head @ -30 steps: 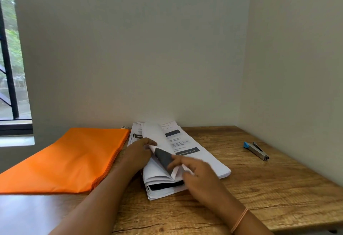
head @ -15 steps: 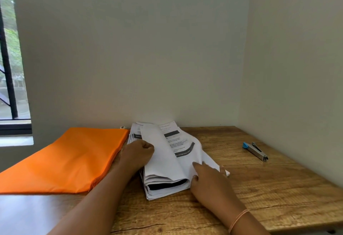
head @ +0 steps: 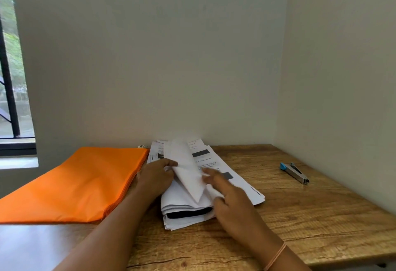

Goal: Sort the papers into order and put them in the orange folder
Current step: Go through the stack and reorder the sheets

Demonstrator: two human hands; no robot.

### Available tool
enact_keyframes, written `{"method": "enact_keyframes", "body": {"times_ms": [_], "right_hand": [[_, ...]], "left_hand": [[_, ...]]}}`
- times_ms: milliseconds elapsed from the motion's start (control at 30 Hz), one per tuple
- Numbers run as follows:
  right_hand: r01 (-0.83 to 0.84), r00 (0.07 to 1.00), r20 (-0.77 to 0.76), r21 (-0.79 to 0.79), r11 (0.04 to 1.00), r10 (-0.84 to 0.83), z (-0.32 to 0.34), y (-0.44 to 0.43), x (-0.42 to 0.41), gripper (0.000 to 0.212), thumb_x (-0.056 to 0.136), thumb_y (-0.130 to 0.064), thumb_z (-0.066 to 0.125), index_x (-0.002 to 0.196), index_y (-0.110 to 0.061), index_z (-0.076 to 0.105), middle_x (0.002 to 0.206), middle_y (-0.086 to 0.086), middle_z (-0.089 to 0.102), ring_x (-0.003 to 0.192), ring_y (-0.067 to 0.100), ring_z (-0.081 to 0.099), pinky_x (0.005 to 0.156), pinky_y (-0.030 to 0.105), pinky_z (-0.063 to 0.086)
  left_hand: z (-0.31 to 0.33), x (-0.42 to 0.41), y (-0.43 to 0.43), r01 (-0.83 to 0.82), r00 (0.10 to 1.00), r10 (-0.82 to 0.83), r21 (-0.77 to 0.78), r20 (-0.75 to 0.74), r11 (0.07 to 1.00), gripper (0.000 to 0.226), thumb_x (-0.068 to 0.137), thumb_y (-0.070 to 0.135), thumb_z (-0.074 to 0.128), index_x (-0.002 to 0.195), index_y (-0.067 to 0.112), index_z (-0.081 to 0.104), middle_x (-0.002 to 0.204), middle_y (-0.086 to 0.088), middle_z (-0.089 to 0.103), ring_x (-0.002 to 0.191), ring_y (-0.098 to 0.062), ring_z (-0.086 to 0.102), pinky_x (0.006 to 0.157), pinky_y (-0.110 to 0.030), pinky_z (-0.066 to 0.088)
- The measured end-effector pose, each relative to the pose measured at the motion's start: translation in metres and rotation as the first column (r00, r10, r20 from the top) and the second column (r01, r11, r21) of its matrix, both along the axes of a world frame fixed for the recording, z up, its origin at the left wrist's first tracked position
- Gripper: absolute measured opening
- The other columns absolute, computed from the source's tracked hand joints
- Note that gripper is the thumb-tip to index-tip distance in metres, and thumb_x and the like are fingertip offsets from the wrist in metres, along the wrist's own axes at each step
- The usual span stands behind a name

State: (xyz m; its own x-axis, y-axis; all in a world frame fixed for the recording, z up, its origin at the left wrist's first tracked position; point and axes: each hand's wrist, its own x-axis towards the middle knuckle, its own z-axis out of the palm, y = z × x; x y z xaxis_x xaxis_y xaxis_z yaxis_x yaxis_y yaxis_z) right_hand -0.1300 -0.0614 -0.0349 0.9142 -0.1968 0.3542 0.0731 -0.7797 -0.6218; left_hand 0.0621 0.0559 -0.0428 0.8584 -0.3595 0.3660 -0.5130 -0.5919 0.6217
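Your left hand has its grip clamped on the sheets bent over at the left of the stack of papers, which lies on the wooden desk just beside the orange folder. The grip of your right hand is apart, with the fingers nearly straight on the printed pages. The sheets are thin, smooth and limp (they curl, they do not stand), so I judge the bent bundle may crease or slip out, and the order would be lost. The lower sheets are fanned and could slide on the grained wood. The folder looks soft, matte and flat.
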Motion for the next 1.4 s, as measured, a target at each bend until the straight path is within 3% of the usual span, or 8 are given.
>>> {"method": "enact_keyframes", "body": {"times_ms": [100, 167, 500, 733, 867, 1000, 1167, 1400], "right_hand": [[0.349, 0.930, -0.033, -0.232, 0.908, -0.366, -0.007, -0.010, 0.000, 0.053, 0.099, -0.027, 0.033, 0.148, -0.038, 0.016, 0.137, 0.003, 0.047, 0.114, 0.015, 0.051, 0.108, 0.041, 0.036], [0.387, 0.834, -0.225, -0.412, 0.825, -0.504, -0.013, -0.013, 0.004, 0.051, 0.101, -0.039, 0.024, 0.149, -0.038, 0.010, 0.154, 0.019, 0.017, 0.142, 0.034, 0.020, 0.117, 0.046, 0.014], [0.285, 0.800, -0.349, -0.495, 0.821, -0.488, -0.019, -0.019, 0.015, 0.051, 0.102, -0.035, 0.018, 0.151, -0.019, 0.017, 0.157, 0.016, 0.014, 0.145, 0.029, 0.010, 0.117, 0.047, 0.000], [0.279, 0.862, -0.360, -0.249, 0.927, -0.356, -0.011, -0.015, 0.013, 0.056, 0.099, -0.024, 0.037, 0.150, -0.025, 0.013, 0.155, 0.020, -0.016, 0.142, 0.038, 0.018, 0.114, 0.037, 0.027], [0.275, 0.904, -0.296, -0.146, 0.950, -0.307, -0.008, -0.017, 0.011, 0.051, 0.099, -0.022, 0.038, 0.147, -0.026, 0.021, 0.157, 0.015, -0.008, 0.137, 0.029, 0.031, 0.108, 0.033, 0.036], [0.228, 0.938, -0.249, -0.075, 0.971, -0.240, -0.008, -0.016, 0.010, 0.046, 0.099, -0.030, 0.035, 0.145, -0.030, 0.026, 0.155, 0.007, 0.014, 0.137, 0.024, 0.031, 0.109, 0.032, 0.033], [0.342, 0.837, -0.264, -0.434, 0.834, -0.480, -0.015, -0.007, 0.007, 0.046, 0.100, -0.044, 0.025, 0.146, -0.037, 0.024, 0.156, 0.023, 0.000, 0.145, 0.036, 0.002, 0.115, 0.051, -0.003], [0.271, 0.844, -0.269, -0.533, 0.801, -0.464, -0.013, -0.001, 0.007, 0.044, 0.101, -0.037, 0.022, 0.141, -0.026, 0.036, 0.148, 0.020, 0.034, 0.142, 0.029, 0.022, 0.114, 0.050, -0.009]], "left_hand": [[0.002, 0.000, 0.000, -0.015, 1.000, 0.014, -0.029, -0.027, 0.999, 0.033, 0.097, 0.019, 0.038, 0.116, 0.029, 0.064, 0.139, 0.001, 0.051, 0.126, -0.020, 0.044, 0.107, -0.041, 0.034], [0.004, -0.002, 0.000, -0.011, 0.999, 0.009, -0.040, -0.046, 0.999, 0.035, 0.099, 0.021, 0.035, 0.116, 0.027, 0.065, 0.140, 0.001, 0.050, 0.128, -0.020, 0.042, 0.109, -0.042, 0.030], [0.009, -0.006, -0.002, -0.022, 0.992, 0.016, -0.041, -0.126, 0.999, 0.035, 0.099, 0.026, 0.034, 0.104, 0.029, 0.067, 0.141, -0.003, 0.048, 0.123, -0.022, 0.043, 0.109, -0.043, 0.028], [0.007, -0.002, -0.001, -0.058, 0.989, 0.058, 0.007, -0.136, 0.998, 0.030, 0.094, 0.036, 0.042, 0.103, 0.023, 0.069, 0.119, 0.000, 0.063, 0.103, -0.022, 0.055, 0.100, -0.043, 0.040], [0.003, 0.000, -0.001, -0.052, 0.991, 0.068, 0.141, -0.112, 0.989, 0.020, 0.086, 0.051, 0.053, 0.088, 0.035, 0.065, 0.107, 0.010, 0.066, 0.104, -0.017, 0.057, 0.102, -0.045, 0.040], [0.000, 0.000, 0.000, -0.047, 0.993, 0.072, 0.246, -0.094, 0.968, 0.056, 0.074, 0.068, 0.059, 0.116, 0.031, 0.064, 0.128, 0.008, 0.059, 0.121, -0.017, 0.049, 0.107, -0.038, 0.031], [-0.006, 0.006, 0.001, 0.021, 0.981, 0.012, 0.170, -0.192, 0.985, 0.061, 0.071, 0.062, 0.069, 0.118, 0.022, 0.064, 0.126, 0.001, 0.061, 0.114, -0.018, 0.055, 0.104, -0.043, 0.039], [-0.005, 0.010, 0.000, 0.026, 0.982, 0.011, 0.193, -0.187, 0.981, 0.062, 0.073, 0.059, 0.068, 0.122, 0.022, 0.062, 0.131, -0.001, 0.058, 0.120, -0.020, 0.052, 0.107, -0.043, 0.036]]}}
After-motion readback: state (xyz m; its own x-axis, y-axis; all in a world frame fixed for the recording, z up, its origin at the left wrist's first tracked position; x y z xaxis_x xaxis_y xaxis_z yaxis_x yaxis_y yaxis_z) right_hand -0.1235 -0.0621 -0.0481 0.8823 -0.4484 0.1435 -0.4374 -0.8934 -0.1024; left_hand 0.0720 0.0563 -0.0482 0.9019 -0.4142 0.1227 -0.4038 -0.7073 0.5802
